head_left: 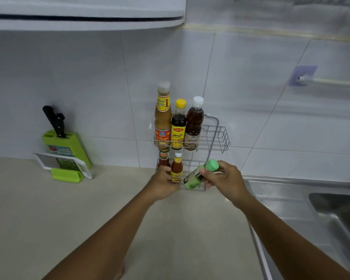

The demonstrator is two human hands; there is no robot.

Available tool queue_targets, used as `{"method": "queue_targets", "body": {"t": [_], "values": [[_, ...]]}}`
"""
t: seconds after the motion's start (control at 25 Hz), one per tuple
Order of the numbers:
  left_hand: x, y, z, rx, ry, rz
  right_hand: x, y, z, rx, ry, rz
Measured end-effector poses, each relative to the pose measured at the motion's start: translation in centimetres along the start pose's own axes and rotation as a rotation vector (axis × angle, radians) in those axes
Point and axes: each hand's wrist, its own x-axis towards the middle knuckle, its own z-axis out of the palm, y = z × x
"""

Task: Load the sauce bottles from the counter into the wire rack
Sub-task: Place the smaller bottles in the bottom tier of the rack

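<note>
Knife block (66, 147), green, two black handles, at surface's back edge, left. Wire rack (214, 136): upper tier three bottles, right part free; lower tier two, labels unreadable. Left hand (162, 183) closed on lower tier's front edge. Right hand (222, 181) clasps tilted green-capped bottle (200, 174) at lower tier's right.

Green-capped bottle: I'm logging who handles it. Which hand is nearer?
Right. The right hand grips the tilted green-capped bottle at the wire rack; the left hand is off to its left, by the lower-tier bottles.
</note>
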Motion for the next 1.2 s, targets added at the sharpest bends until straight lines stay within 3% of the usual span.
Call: {"method": "queue_targets", "body": {"t": [0.16,0.36,0.52,0.76,1.2], "values": [[5.1,-3.0,-2.0,-0.041,0.12,-0.188,4.6,3.0,1.4,-0.002,0.172,0.098],[9.3,-5.7,-1.3,-0.084,0.163,-0.237,9.0,6.9,4.1,-0.135,0.265,0.085],[10.6,-6.4,-0.1,-0.01,0.175,-0.215,11.2,9.0,5.8,-0.242,0.165,0.116],[10.9,-7.0,-0.1,-0.021,0.169,-0.192,12.2,9.8,7.2,-0.508,0.051,0.021],[10.5,-7.5,-1.0,-0.058,0.083,-0.156,12.0,10.2,7.6,-0.677,0.009,0.019]]}}
